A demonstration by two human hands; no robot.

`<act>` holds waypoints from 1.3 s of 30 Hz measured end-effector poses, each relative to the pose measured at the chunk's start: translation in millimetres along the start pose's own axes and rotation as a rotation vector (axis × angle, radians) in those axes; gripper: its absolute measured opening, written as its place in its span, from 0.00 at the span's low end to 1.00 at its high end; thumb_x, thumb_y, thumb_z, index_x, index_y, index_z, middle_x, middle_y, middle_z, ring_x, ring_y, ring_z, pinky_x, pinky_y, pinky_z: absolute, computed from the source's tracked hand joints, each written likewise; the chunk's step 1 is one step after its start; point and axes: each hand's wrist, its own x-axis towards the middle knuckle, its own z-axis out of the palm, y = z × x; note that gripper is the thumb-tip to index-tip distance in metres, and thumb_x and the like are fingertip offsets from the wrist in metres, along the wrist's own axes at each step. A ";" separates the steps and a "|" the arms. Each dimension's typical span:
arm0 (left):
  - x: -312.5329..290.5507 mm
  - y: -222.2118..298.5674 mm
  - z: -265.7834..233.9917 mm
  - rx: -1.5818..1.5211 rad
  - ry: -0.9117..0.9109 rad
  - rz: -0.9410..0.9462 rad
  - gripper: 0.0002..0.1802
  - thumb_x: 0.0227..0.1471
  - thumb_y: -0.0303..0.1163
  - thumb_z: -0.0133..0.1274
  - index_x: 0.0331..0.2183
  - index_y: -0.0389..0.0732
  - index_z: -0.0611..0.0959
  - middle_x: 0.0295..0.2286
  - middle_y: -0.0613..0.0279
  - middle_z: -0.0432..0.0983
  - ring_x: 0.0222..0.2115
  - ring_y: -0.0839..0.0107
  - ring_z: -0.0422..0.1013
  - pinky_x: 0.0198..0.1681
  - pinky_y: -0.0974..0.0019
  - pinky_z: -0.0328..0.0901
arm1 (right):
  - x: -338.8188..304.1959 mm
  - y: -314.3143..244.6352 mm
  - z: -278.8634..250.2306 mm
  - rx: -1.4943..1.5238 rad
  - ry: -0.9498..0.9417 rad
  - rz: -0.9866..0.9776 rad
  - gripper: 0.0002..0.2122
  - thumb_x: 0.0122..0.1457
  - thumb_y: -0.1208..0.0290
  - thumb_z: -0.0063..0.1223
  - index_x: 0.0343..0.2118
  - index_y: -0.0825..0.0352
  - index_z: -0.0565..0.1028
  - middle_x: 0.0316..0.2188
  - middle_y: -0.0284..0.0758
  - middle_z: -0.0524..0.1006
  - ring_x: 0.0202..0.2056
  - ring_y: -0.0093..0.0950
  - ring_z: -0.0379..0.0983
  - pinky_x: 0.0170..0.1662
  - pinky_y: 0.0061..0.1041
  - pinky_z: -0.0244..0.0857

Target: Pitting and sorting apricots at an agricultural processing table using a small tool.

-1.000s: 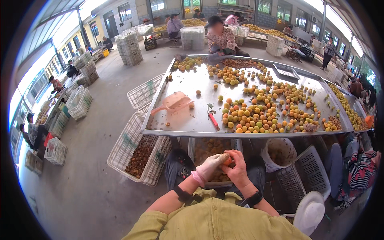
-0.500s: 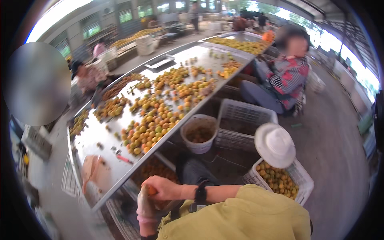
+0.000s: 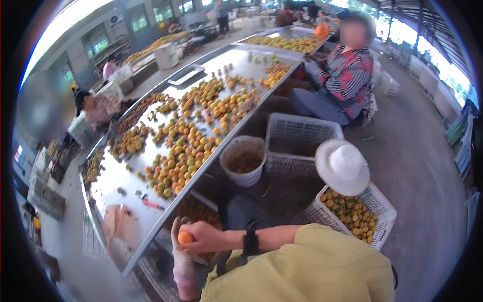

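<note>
My bare right hand (image 3: 205,237), with a dark band at the wrist, is closed on an orange apricot (image 3: 185,237). Beside it my left hand (image 3: 180,251) wears a pale glove, its visible fingers stretched upward next to the fruit; part of that hand is hidden. Both hands are just off the near edge of a metal table (image 3: 113,189). Loose apricots (image 3: 185,157), orange to green, cover its middle. A red-handled tool (image 3: 153,205) and a pinkish scoop-like tray (image 3: 114,224) lie on the near end. Below my hands is a container of darker fruit pieces (image 3: 198,211).
To my right stand a white bucket (image 3: 244,173), a grey crate (image 3: 302,126), and a crate (image 3: 390,214) of apricots with a white hat (image 3: 343,166) on its rim. A co-worker (image 3: 347,75) sits beyond; another (image 3: 98,108) works across the table. A metal tray (image 3: 186,75) lies farther back.
The view has shifted slightly. The gloved left fingers now reach upward, and more of the apricot shows at my right hand. The co-worker on the right has lowered a hand from the face.
</note>
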 end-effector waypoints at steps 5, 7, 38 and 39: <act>-2.3 20.7 5.7 0.111 -0.095 0.122 0.63 0.28 0.37 0.74 0.62 0.35 0.58 0.56 0.55 0.64 0.56 0.63 0.65 0.60 0.61 0.60 | 3.4 -24.6 -13.4 -0.066 0.112 -0.198 0.20 0.50 0.54 0.69 0.32 0.66 0.75 0.24 0.45 0.76 0.27 0.43 0.77 0.30 0.33 0.71; -0.2 30.3 13.0 0.122 -0.098 0.280 0.58 0.30 0.37 0.74 0.60 0.34 0.61 0.53 0.55 0.67 0.54 0.64 0.66 0.60 0.62 0.60 | 6.0 -33.6 -19.1 -0.083 0.103 -0.265 0.21 0.50 0.54 0.69 0.33 0.67 0.74 0.25 0.43 0.77 0.27 0.41 0.78 0.31 0.31 0.72; -17.6 41.9 12.4 -0.352 0.138 -0.022 0.37 0.56 0.43 0.60 0.60 0.36 0.65 0.53 0.56 0.67 0.53 0.68 0.66 0.56 0.64 0.65 | 14.2 -36.0 -14.6 -0.371 0.053 -0.358 0.25 0.41 0.73 0.70 0.46 0.66 0.76 0.50 0.42 0.72 0.52 0.39 0.69 0.52 0.34 0.66; -17.7 41.0 11.2 -0.347 0.164 -0.036 0.37 0.56 0.42 0.60 0.60 0.36 0.65 0.53 0.56 0.67 0.53 0.68 0.66 0.56 0.64 0.65 | 13.7 -35.9 -14.3 -0.362 0.040 -0.343 0.26 0.41 0.74 0.70 0.47 0.66 0.76 0.51 0.42 0.72 0.52 0.39 0.69 0.52 0.34 0.66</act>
